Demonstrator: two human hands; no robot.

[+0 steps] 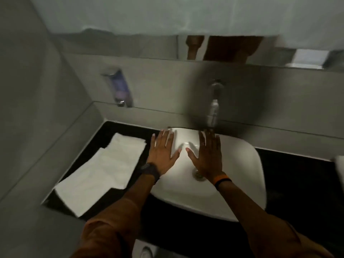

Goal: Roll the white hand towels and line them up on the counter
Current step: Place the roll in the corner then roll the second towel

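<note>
White hand towels [100, 170] lie flat and overlapping on the black counter [297, 175], left of the basin. Both of my hands hover palm down over the white basin [240, 164] with fingers spread. My left hand [163, 153] is over the basin's left rim, just right of the towels and not touching them. My right hand [208, 155] is above the drain [198, 175], below the tap. Neither hand holds anything. A dark watch sits on my left wrist and an orange band on my right.
A wall-mounted chrome tap [214, 107] juts over the basin's back. A soap dispenser [121, 88] hangs on the grey wall at the left. A mirror [223, 49] runs above. A white object [339, 168] shows at the right edge of the counter.
</note>
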